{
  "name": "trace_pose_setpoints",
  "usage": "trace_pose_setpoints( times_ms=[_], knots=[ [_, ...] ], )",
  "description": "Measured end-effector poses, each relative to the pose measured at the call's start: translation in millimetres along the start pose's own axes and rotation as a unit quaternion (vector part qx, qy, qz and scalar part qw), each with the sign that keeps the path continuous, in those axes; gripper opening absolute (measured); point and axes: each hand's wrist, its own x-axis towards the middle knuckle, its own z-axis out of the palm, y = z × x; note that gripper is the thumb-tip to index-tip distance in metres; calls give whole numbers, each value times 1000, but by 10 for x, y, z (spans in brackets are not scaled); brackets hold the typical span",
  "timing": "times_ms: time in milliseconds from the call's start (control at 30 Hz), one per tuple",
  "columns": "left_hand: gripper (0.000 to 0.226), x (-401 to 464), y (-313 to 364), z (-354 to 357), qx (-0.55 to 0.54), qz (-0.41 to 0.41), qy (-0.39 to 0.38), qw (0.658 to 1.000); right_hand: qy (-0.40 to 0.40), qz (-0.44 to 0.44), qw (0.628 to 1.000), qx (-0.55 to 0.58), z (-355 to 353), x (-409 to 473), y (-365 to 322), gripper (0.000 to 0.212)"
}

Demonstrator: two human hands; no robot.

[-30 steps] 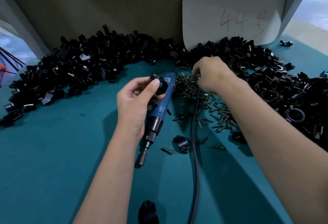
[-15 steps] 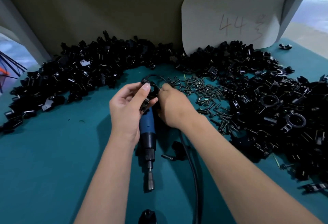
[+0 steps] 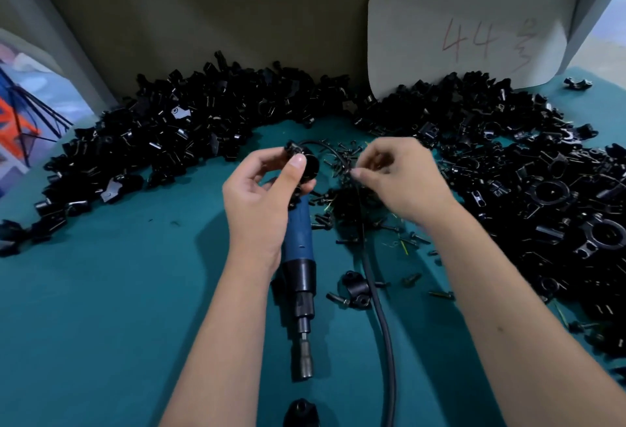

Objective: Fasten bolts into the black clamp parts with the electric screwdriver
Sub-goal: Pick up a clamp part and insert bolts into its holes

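Now, left hand (image 3: 261, 203): fingers and thumb curled round a black clamp part (image 3: 303, 162), held above the screwdriver.
Right hand (image 3: 396, 179): fingertips pinched together over the loose bolts (image 3: 352, 203); what they hold is too small to tell.
Electric screwdriver (image 3: 299, 277): flat on the teal desk (image 3: 101, 308), bit toward the viewer.
Clamp piles (image 3: 189, 128): along the desk's far edge.

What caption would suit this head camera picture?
Left hand holds a black clamp, right hand pinches a bolt; the screwdriver lies on the table.
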Motion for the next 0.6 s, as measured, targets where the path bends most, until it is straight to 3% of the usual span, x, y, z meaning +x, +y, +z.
trace_pose_setpoints(
  times_ms=[33, 100, 200, 467, 600],
  knots=[
    [8, 1, -15, -3, 7, 2, -4, 1000, 17, 30, 995, 94, -21, -21, 26, 16],
    [8, 0, -25, -5, 16, 7, -4, 1000, 22, 86, 946, 311, -29, -70, 40, 17],
    [7, -12, -19, -9, 27, 8, -8, 1000, 32, 84, 904, 418, -42, -105, 52, 20],
    [11, -43, -1, -4, 106, 13, -36, 994, -76, -3, 926, 369, 34, -112, 19, 17],
    [15, -53, 1, 2, 150, 25, -50, 987, -30, -85, 975, 202, 27, -119, -9, 15]
  ],
)
